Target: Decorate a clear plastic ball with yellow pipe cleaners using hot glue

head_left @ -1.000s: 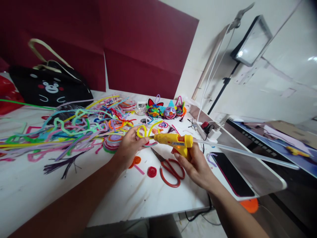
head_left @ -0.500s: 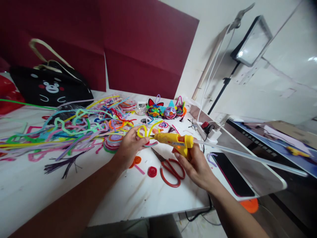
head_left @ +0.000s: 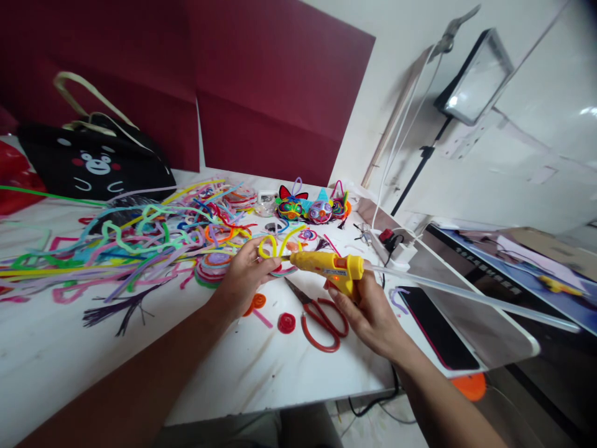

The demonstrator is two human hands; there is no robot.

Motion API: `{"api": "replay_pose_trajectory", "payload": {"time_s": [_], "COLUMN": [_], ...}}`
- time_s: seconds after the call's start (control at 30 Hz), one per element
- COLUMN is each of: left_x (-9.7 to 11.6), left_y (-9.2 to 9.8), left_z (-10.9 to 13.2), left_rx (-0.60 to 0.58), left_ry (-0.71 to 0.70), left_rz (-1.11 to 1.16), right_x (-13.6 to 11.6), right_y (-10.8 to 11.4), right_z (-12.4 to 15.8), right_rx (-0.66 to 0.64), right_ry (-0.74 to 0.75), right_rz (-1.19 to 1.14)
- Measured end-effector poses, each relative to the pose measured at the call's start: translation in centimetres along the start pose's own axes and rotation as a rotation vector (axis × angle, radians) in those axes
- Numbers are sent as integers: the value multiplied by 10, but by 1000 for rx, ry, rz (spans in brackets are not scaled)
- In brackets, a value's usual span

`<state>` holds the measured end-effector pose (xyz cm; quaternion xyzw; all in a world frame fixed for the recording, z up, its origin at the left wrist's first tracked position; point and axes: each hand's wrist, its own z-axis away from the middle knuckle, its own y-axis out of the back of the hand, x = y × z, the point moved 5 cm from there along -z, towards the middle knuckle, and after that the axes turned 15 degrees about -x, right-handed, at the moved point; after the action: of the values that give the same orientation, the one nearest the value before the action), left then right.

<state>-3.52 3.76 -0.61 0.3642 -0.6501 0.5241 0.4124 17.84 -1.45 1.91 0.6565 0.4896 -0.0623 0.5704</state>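
Hands (head_left: 245,277) (head_left: 373,314): 2 | glue gun (head_left: 321,262): 1 | yellow loop (head_left: 273,246): 1

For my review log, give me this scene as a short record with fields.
Left hand: pinching a looped, fuzzy yellow pipe cleaner
Right hand: around a yellow plastic glue gun, nozzle close to the pipe cleaner
Between forearms: red-handled metal scissors; round, coiled red disc
Left side: tangled multicoloured pipe cleaners
Right side: flat black rectangular phone

Soft light, glare on lamp (head_left: 478,79) — stretched, slightly blurred edges
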Motion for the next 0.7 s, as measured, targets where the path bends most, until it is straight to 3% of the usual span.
{"api": "replay_pose_trajectory", "payload": {"time_s": [0.7], "left_x": [4], "left_y": [-1], "left_z": [1], "left_rx": [18], "left_ry": [2], "left_rz": [-31], "right_x": [-2], "right_y": [1], "right_z": [0], "right_rx": [34], "right_ry": [11], "right_rz": [65]}}
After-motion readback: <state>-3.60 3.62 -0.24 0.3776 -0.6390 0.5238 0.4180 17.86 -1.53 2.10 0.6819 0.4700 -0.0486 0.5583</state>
